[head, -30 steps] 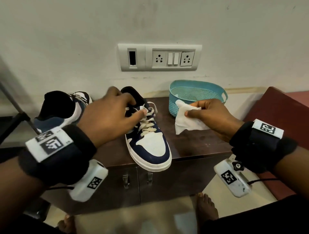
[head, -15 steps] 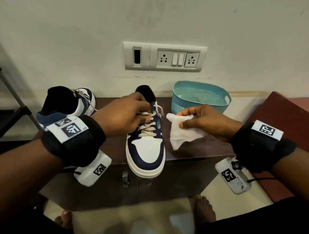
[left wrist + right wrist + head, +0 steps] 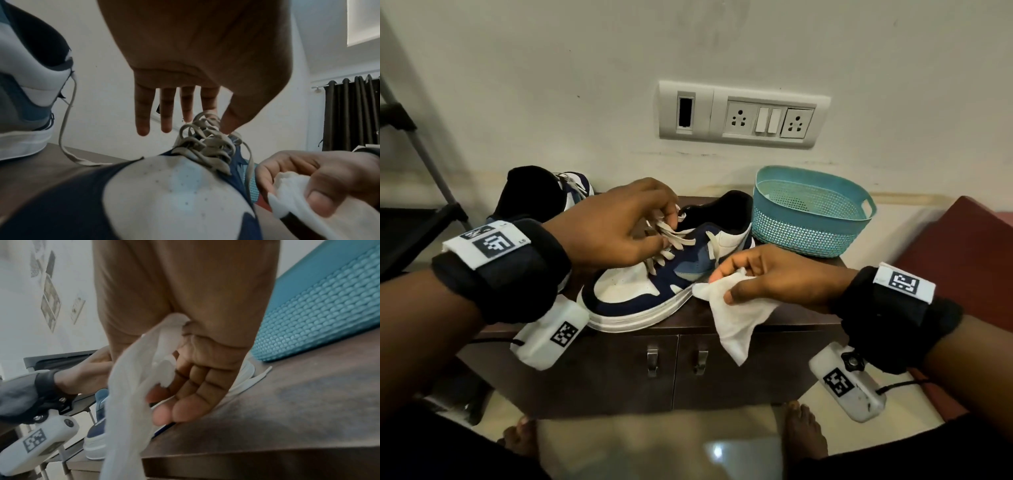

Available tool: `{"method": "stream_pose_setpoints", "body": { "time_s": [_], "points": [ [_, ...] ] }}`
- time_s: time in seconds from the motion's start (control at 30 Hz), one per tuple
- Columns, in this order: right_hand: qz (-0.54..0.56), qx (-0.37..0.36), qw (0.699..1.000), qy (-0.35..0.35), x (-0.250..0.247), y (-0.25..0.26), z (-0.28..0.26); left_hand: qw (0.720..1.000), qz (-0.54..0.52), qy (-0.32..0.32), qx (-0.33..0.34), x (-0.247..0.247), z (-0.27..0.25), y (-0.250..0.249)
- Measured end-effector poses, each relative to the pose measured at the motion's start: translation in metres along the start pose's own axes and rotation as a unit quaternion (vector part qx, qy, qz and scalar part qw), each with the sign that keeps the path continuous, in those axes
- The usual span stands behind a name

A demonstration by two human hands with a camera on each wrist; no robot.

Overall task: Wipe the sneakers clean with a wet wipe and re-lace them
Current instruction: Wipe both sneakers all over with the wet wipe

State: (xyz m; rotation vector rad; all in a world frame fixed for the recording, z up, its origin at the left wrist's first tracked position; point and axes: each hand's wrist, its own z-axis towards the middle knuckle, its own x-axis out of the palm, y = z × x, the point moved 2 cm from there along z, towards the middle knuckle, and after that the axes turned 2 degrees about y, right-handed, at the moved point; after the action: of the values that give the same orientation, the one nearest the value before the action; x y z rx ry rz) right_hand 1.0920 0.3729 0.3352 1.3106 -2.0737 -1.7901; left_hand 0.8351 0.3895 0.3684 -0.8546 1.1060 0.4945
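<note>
Left hand (image 3: 613, 222): palm down; thumb and forefinger pinch the laces (image 3: 674, 240); other fingers (image 3: 141, 113) extended.
Right hand (image 3: 774, 277): palm down; thumb and curled fingers (image 3: 191, 395) pinch the wet wipe (image 3: 736, 318).
Forearms: both stretched forward, angled inward.

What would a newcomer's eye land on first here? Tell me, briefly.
The navy-and-white sneaker in the middle of the dark cabinet top, with the left hand at its laces. Beside it, the right hand pinches a white wet wipe. Behind them, a teal basket stands by the wall.
</note>
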Motion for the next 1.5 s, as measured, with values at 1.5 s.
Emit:
{"method": "stream_pose_setpoints", "body": {
  "time_s": [1.5],
  "points": [
    [0.197, 0.029, 0.977, -0.081, -0.043, 0.005, -0.016, 0.973, 0.204, -0.054, -0.091, 0.02, 0.004, -0.06]
  ]
}}
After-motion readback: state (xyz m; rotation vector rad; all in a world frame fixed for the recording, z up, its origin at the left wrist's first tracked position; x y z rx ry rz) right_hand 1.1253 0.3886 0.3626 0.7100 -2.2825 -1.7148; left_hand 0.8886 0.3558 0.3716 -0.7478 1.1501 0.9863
